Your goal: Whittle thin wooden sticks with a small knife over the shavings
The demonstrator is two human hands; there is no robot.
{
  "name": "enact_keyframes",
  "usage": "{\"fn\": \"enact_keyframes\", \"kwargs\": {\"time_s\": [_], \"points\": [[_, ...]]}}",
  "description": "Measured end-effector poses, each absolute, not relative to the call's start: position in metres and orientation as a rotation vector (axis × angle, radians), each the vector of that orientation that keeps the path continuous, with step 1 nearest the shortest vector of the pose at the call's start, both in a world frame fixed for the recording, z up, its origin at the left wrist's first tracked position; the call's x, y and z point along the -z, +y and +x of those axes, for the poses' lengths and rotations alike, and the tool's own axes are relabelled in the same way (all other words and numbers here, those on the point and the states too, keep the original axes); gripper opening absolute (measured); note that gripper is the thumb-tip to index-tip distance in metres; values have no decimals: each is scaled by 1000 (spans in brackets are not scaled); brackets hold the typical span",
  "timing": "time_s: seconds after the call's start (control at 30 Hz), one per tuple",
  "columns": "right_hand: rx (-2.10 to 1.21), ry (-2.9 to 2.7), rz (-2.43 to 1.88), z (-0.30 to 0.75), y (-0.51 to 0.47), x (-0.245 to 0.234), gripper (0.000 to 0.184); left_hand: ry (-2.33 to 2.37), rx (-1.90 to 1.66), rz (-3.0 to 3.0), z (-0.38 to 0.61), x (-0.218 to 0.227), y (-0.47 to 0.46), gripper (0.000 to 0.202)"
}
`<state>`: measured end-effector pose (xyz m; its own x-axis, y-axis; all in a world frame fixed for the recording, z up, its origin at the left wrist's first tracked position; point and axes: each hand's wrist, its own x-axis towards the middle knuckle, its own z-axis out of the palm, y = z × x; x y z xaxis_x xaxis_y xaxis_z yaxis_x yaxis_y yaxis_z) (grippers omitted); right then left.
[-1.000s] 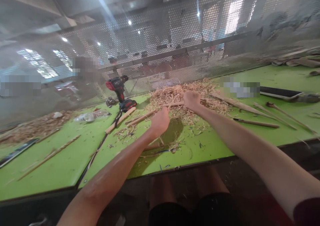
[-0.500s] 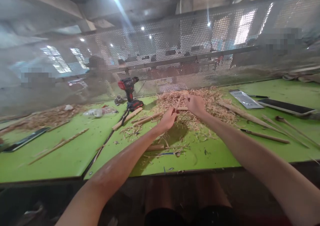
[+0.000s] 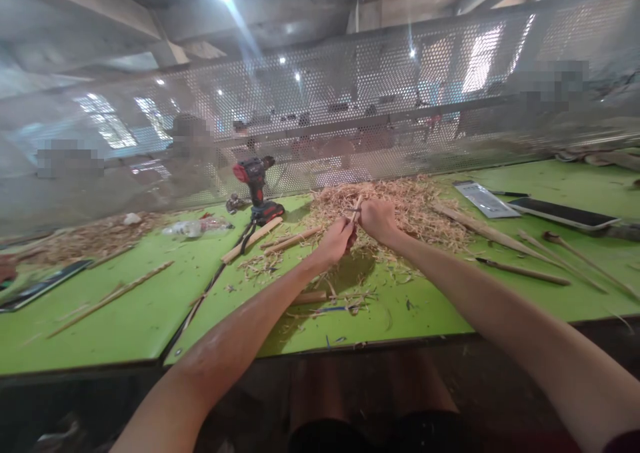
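Observation:
A thin pale wooden stick (image 3: pixel 357 206) slants up from my left hand (image 3: pixel 337 241), whose fingers are closed around its lower part. Right beside it, my right hand (image 3: pixel 379 221) is closed in a fist against the upper part of the stick. A small dark sliver crosses the stick at the right fist, too small to name. What else the right fingers hold is hidden. Behind and below both hands spreads a heap of curly wood shavings (image 3: pixel 420 206) on the green table (image 3: pixel 415 313).
A cordless drill (image 3: pixel 257 189) stands left of the shavings near a perforated screen (image 3: pixel 320 133). Wooden sticks (image 3: pixel 295 239) lie close by. To the right are a long wooden piece (image 3: pixel 490 233), a slim brush-like tool (image 3: pixel 523 271) and a phone (image 3: pixel 565 213). A hand (image 3: pixel 7 269) shows at far left.
My right hand has moved left and slightly down, closer to my left hand, along the stick. The left hand has stayed nearly in place. The view has shifted slightly.

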<state>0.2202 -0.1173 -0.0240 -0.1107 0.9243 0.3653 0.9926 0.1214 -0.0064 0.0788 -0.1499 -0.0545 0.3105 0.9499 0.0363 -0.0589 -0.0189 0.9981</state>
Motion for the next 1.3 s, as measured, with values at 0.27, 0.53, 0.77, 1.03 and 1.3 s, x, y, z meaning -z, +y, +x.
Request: {"fn": "enact_keyframes", "kwargs": {"time_s": [0.27, 0.53, 0.77, 1.03, 1.3], "points": [[324, -2205, -1842, 214, -124, 23, 35, 833, -1002, 1183, 76, 43, -157, 31], [438, -2224, -1831, 216, -116, 25, 44, 908, -1019, 1196, 79, 44, -158, 31], [448, -2233, -1827, 216, -112, 28, 40, 966, -1009, 1179, 81, 41, -158, 30], [422, -2162, -1935, 228, -105, 22, 40, 1012, -968, 1170, 81, 39, -163, 32], [450, -2121, -1968, 238, -104, 18, 42, 970, -921, 1195, 81, 35, -169, 34]]}}
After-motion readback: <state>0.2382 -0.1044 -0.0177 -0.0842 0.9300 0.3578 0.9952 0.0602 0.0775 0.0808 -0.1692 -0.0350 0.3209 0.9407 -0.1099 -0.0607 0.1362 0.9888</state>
